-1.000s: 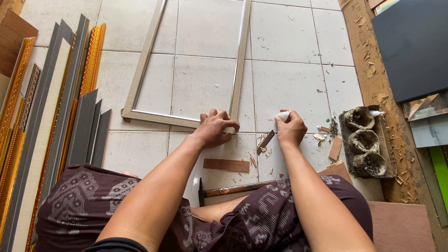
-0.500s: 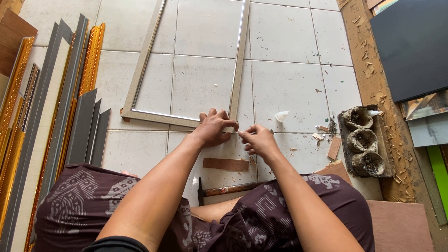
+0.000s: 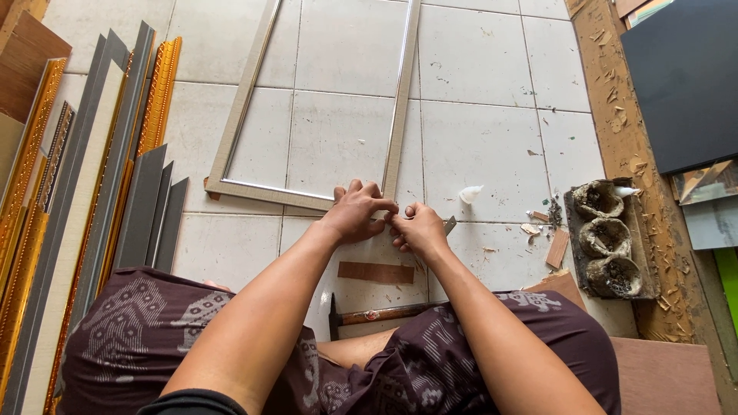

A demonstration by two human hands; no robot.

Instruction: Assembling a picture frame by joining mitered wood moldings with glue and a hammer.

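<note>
— Frame [image 3: 307, 107] on the tiles: where is it against the hands?
— Its near right corner sits under both. Left hand [image 3: 355, 213] clamps that corner, fingers curled over it; right hand [image 3: 419, 228] touches it, fingertips pinched together at the joint
— And nearby?
— Hammer [image 3: 377, 315] between the knees, wood strip [image 3: 377, 272] just below the hands

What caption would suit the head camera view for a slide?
Both hands, left hand and right hand, meet at the near corner of a pale picture frame lying on the tiled floor, hammer nearby.
</note>
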